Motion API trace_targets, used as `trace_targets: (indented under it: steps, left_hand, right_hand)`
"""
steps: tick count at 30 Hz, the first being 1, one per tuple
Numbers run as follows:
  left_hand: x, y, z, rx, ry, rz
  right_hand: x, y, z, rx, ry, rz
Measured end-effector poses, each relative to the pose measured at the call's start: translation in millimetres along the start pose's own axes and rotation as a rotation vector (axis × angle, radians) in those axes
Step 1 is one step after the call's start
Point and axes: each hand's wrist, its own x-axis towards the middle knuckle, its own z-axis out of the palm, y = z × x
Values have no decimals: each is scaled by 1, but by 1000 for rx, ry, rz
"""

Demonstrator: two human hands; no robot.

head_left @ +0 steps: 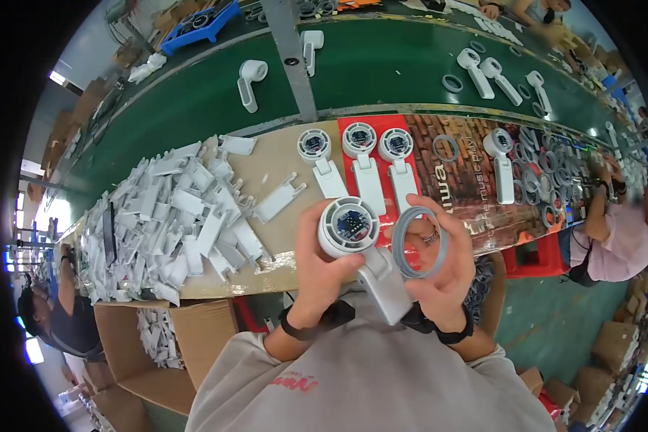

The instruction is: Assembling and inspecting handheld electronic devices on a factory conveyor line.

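Note:
Close to my chest, my left hand [317, 270] is closed around the round head of a white handheld fan body [386, 284]. A small circuit board shows in the fan's open head, and its handle slants down to the right. Just beside the head, my right hand [453, 277] pinches a grey plastic ring [399, 253], tilted on its edge and apart from the fan. Beyond my hands, several similar fan bodies [368, 183] lie in a row, their open heads facing up. Another loose grey ring [446, 148] lies to the right of them.
A big pile of white plastic handle covers [194, 209] covers the table's left side. More grey rings [547, 162] are heaped at right. Behind runs a green conveyor belt [381, 68] carrying fan parts, with a metal post [289, 61] before it. Co-workers [619, 223] sit right and left.

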Motion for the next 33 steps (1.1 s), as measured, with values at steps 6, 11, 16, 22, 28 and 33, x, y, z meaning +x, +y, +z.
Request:
trace_targets:
  steps: [6,11,16,22,28,33]
  left_hand:
    - [0,-5,-4,-160,-105,-24]
    - [-8,-3,-1,-87,-15,19]
    - [-6,-4,3,-104,-6,22]
    - [-8,5,4,-68,-29,-15]
    - [-9,4,2,-51,-20,23]
    - [-10,4,3,-49,-18,36]
  right_hand:
    - [-5,-15,7,-432,-4,10]
    - [-5,-14,13,-483,9,82]
    - [-8,-6,17,-429,69,93]
    - [-11,0,14,-364,89,-31]
    - [-6,-5,12,-473,-13,2]
    - [-8,-2,10,-460,-23,-49]
